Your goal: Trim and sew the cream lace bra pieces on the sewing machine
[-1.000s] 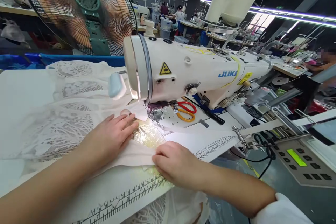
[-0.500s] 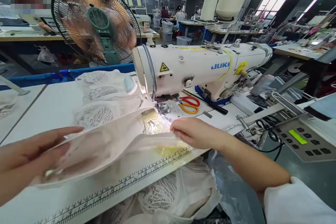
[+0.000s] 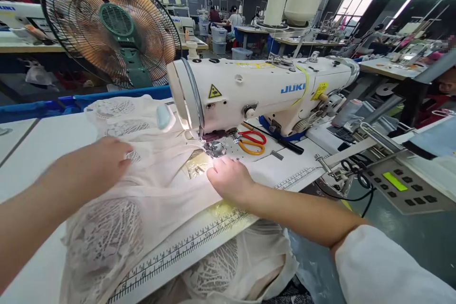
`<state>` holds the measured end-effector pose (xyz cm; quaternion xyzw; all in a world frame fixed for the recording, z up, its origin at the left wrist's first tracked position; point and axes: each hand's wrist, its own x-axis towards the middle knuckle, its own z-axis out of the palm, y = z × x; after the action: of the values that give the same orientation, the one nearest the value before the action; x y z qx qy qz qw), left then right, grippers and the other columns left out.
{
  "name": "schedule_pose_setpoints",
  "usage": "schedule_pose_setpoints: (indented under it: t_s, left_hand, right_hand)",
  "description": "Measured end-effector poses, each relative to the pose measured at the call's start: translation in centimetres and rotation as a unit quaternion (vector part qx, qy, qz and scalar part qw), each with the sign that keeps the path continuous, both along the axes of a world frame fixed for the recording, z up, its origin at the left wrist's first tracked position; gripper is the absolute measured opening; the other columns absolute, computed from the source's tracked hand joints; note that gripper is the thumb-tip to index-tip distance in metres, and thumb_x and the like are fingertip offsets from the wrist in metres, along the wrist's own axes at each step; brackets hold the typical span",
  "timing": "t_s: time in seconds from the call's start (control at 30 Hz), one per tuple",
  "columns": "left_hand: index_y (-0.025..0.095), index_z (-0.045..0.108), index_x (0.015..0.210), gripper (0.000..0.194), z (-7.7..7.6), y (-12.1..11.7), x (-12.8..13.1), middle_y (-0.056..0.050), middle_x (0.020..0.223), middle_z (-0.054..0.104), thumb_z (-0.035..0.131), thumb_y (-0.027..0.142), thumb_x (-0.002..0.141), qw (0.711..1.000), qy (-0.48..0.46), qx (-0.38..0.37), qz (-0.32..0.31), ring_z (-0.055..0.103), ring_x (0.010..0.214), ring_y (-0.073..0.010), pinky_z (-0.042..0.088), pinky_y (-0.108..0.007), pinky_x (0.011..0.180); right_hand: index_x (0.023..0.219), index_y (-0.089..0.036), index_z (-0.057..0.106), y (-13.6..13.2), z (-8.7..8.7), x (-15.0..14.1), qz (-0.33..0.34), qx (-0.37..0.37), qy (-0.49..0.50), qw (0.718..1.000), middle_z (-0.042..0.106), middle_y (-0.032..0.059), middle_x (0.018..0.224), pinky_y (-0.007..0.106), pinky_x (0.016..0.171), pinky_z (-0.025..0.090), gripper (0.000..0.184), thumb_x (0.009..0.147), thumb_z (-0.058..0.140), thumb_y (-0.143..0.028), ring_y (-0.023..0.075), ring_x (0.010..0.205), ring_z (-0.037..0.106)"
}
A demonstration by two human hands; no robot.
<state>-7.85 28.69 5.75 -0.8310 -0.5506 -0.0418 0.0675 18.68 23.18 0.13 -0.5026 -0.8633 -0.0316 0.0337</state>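
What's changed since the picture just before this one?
The left hand moved forward over the white cloth; blur hides whether it grips. The cloth, lifted before, now lies flatter. The right hand moved nearer the sewing machine. The scissors stayed put.

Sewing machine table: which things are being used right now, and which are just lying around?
Seem in use:
JUKI sewing machine
White lace-panelled fabric, with the right hand at its edge

Seem just lying about:
Red-and-orange-handled scissors
Black-handled tool
Small grey strip

Hands (image 3: pixel 231 178) at pale lace fabric (image 3: pixel 156 197), sewing machine (image 3: pixel 263 88), fan (image 3: pixel 116 20)
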Motion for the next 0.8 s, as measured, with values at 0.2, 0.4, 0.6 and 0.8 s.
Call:
schedule_pose_setpoints:
  t_s: [0.2, 0.4, 0.6, 0.8]
  left_hand:
    - [0.018, 0.061, 0.111, 0.034, -3.0, 2.0, 11.1, -0.010, 0.120, 0.062, 0.039, 0.021, 0.084, 0.995, -0.029, -0.096, -0.031, 0.061, 0.104, -0.0233, 0.050, -0.032, 0.081]
    - [0.012, 0.064, 0.087, 0.041, -4.2, 5.0, 11.9, -0.010, 0.079, 0.067, 0.027, 0.030, 0.089, 0.996, -0.039, -0.064, 0.041, 0.065, 0.072, -0.0236, 0.047, -0.032, 0.059]
    - [0.017, 0.067, 0.091, 0.042, -3.0, 1.5, 9.9, -0.010, 0.096, 0.069, 0.030, 0.035, 0.089, 0.990, -0.044, -0.084, -0.107, 0.065, 0.089, -0.0226, 0.052, -0.032, 0.075]
    - [0.012, 0.052, 0.130, 0.054, -8.0, -0.9, 7.7, -0.015, 0.135, 0.054, 0.028, 0.042, 0.093, 0.961, -0.085, -0.048, -0.258, 0.052, 0.123, -0.0252, 0.045, -0.039, 0.102]
  right_hand:
    - [0.110, -0.004, 0.061, -2.9, -0.6, -1.4, -0.006, -0.035, 0.017, 0.999, 0.062, 0.0211, 0.106, 0.038, 0.076, 0.052, 0.036, 0.090, 0.052, -0.033, 0.0289, 0.101, 0.058]
    - [0.132, -0.007, 0.048, -1.0, -1.7, -1.0, 0.073, -0.042, 0.031, 0.996, 0.042, 0.0215, 0.143, 0.046, 0.108, 0.036, 0.052, 0.093, 0.048, -0.041, 0.0311, 0.134, 0.037]
    - [0.125, -0.012, 0.054, 1.4, -1.7, 0.2, 0.120, -0.021, 0.049, 0.991, 0.047, 0.0172, 0.139, 0.045, 0.107, 0.038, 0.049, 0.089, 0.055, -0.045, 0.0297, 0.132, 0.041]
    - [0.114, -0.008, 0.059, 0.4, -2.5, 1.5, 0.138, 0.031, 0.087, 0.986, 0.056, 0.0174, 0.130, 0.040, 0.107, 0.039, 0.041, 0.090, 0.053, -0.041, 0.0262, 0.127, 0.047]
